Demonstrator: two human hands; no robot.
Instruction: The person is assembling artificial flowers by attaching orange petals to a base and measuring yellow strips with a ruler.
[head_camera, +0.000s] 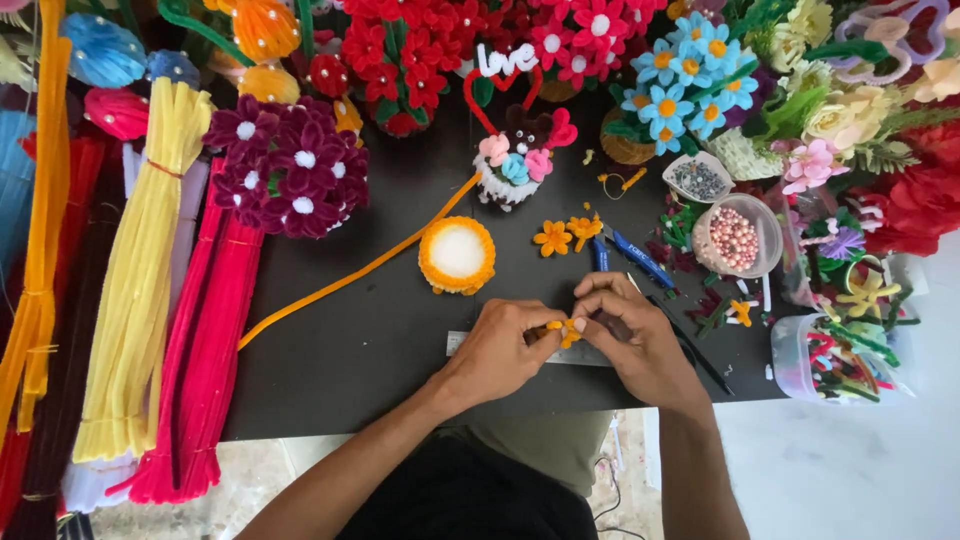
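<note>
**Shaping a small orange petal piece, mid-bend**

Left hand (497, 350) and right hand (630, 335) meet over the black bench (350, 340), fingertips of both pinching a small orange pipe-cleaner flower (566, 330), held just above a metal ruler (590, 355). Two finished orange flowers (565, 235) lie near blue pliers (625, 255). Judged step: forming petals. Next move likely calls for a steady pinch and fine twisting.

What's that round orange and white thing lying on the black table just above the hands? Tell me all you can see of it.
The round disc has a fuzzy orange rim around a flat white middle that looks soft and felt-like. It lies flat on the black table, apart from both hands. A long orange fuzzy wire runs just past its left side; whether it joins the rim is unclear.
</note>
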